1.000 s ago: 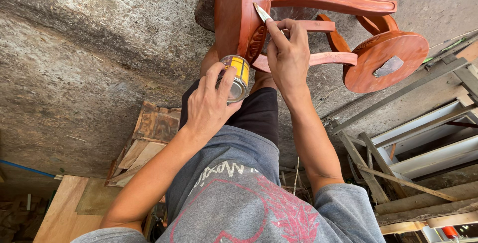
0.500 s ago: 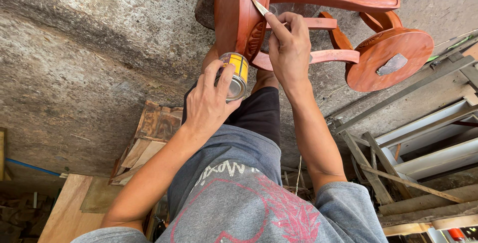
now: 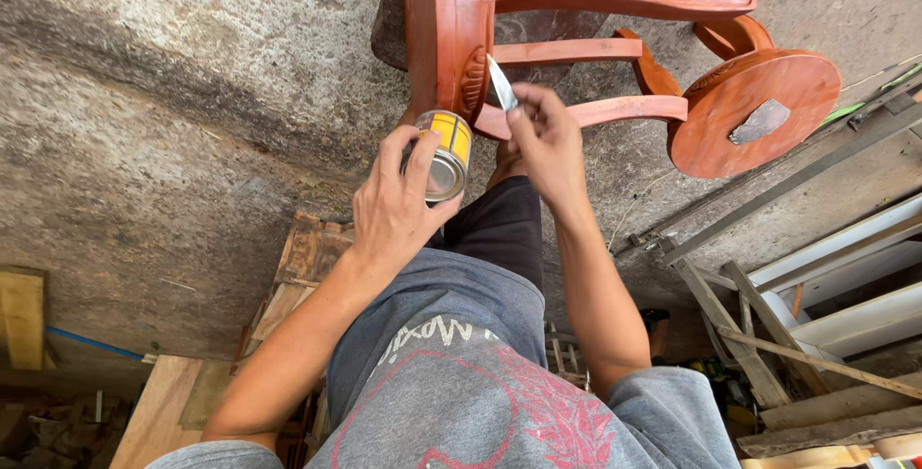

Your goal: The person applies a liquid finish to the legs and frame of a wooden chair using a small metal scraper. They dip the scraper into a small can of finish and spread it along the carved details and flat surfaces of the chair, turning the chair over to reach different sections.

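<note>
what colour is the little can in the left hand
The can is yellow on its side with a bare silver metal end, seen in the head view.

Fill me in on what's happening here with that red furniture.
A person sits over a reddish wooden table lying on its side on the concrete floor. The left hand grips a small yellow tin. The right hand holds a small flat blade, its tip against the carved wood beside the tin.

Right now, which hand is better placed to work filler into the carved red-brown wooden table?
Probably the right hand: its grip pinches the small metal putty blade against the carved red-brown wooden table. The left hand holds the small yellow tin can.
</note>
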